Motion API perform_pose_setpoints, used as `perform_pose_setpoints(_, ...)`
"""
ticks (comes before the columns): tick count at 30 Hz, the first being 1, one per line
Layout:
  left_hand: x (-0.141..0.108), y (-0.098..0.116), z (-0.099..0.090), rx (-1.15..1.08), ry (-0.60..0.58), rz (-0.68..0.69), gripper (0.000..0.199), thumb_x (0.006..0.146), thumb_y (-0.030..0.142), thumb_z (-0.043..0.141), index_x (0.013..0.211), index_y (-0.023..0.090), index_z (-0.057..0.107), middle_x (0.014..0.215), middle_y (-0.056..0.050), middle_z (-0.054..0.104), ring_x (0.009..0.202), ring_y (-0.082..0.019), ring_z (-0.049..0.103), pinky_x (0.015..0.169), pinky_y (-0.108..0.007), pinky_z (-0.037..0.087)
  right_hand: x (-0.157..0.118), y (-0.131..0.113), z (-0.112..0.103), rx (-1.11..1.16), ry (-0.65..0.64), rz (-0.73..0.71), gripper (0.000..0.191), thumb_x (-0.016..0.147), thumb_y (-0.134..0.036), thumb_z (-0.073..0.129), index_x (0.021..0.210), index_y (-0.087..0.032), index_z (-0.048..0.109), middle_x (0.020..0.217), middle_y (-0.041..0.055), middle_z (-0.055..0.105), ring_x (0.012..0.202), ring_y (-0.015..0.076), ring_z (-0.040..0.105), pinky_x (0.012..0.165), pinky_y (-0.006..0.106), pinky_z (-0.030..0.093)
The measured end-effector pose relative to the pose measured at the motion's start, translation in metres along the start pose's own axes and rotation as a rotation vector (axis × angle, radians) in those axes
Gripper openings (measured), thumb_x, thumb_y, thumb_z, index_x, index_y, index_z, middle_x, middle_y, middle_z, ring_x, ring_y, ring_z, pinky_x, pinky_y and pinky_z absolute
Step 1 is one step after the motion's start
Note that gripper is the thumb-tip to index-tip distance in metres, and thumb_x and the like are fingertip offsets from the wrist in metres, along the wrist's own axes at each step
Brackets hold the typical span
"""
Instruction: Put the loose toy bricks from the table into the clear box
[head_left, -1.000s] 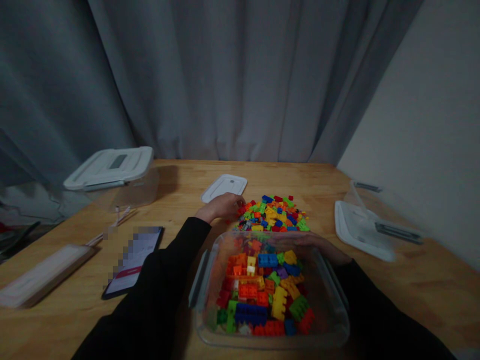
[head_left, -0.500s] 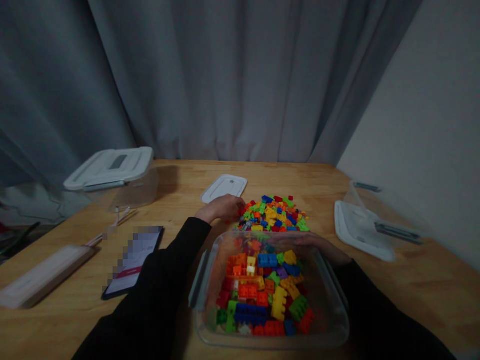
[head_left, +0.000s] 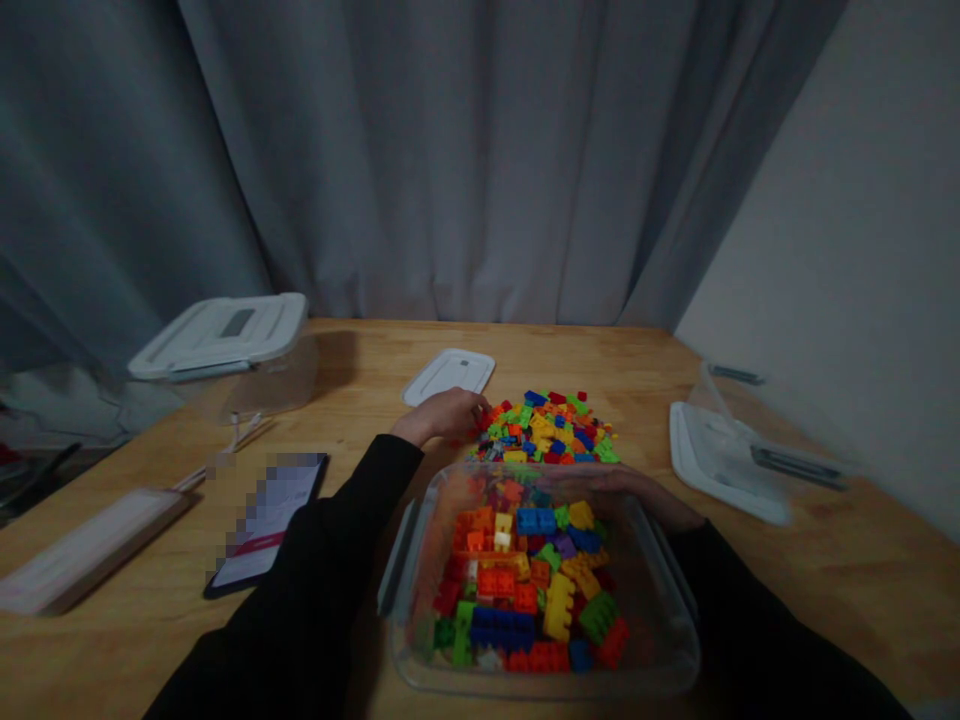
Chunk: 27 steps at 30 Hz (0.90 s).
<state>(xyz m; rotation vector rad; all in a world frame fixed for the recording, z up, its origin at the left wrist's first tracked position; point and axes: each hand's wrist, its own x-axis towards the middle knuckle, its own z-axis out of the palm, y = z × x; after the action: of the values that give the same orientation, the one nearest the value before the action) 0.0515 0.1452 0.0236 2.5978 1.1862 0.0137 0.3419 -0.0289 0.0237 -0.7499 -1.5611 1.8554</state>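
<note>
In the head view, my left hand point(head_left: 448, 413) lies at the left edge of a pile of small toy bricks point(head_left: 551, 428). Its fingers are bent loosely and touch red bricks; no brick shows held in it. My right hand point(head_left: 626, 482) is just beyond the far rim of a clear plastic box point(head_left: 671, 680), fingers stretched out towards the near side of the pile. The box rim partly hides these fingers. Inside the box lie several larger building bricks, among them a long blue brick point(head_left: 502, 629) and a yellow brick point(head_left: 559, 606).
A white lid point(head_left: 450, 375) lies behind the pile. At the left are a lidded clear box point(head_left: 225, 335), a tablet point(head_left: 277, 520) and a pale oblong case point(head_left: 90, 550) with a cord. On the right, another clear box point(head_left: 780, 420) rests by a white lid point(head_left: 690, 455).
</note>
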Motion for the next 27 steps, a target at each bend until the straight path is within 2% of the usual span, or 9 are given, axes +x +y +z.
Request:
perform_pose_setpoints(8,-0.0002,0.0003,-0.0006,0.009,0.018,-0.006,0.041,0.079,0.014,0.058,0.115,0.023,0.074,0.104,-0.007,0.082,0.093,-0.021,0.074,0.077,-0.026,0.050,0.0025,0.0036,-0.0068,-0.099,-0.025,0.005,0.046,0.096,-0.036,0.050,0.136,-0.023,0.068,0.148,0.0046,0.061,0.150,0.0243,0.039,0.127,0.044,0.022)
perform_pose_setpoints(14,0.0030,-0.0047,0.0021,0.022,0.044,-0.007,0.043,0.082,0.016,0.057,0.121,0.022,0.072,0.109,-0.009,0.081,0.094,-0.021,0.073,0.078,-0.027,0.050,0.0007,0.0003,0.0000,-0.011,-0.022,-0.015,0.044,0.092,-0.038,0.055,0.131,-0.025,0.071,0.144,0.0048,0.064,0.145,0.0260,0.048,0.125,0.046,0.026)
perform_pose_setpoints(18,0.0020,-0.0028,0.0019,0.028,0.035,0.001,0.040,0.081,0.015,0.057,0.115,0.024,0.075,0.107,-0.007,0.082,0.094,-0.020,0.073,0.078,-0.026,0.050,0.0004,-0.0014,0.0002,-0.006,-0.017,-0.013,0.042,0.090,-0.037,0.059,0.128,-0.024,0.073,0.143,0.0054,0.066,0.143,0.0269,0.050,0.125,0.047,0.025)
perform_pose_setpoints(27,0.0000,-0.0043,0.0017,0.059,0.035,-0.045,0.033,0.089,0.027,0.057,0.117,0.025,0.074,0.111,-0.008,0.081,0.096,-0.021,0.073,0.076,-0.026,0.049,0.0011,-0.0021,0.0019,0.014,-0.009,0.004,0.042,0.089,-0.041,0.061,0.126,-0.025,0.073,0.142,0.0071,0.067,0.144,0.0278,0.049,0.125,0.049,0.024)
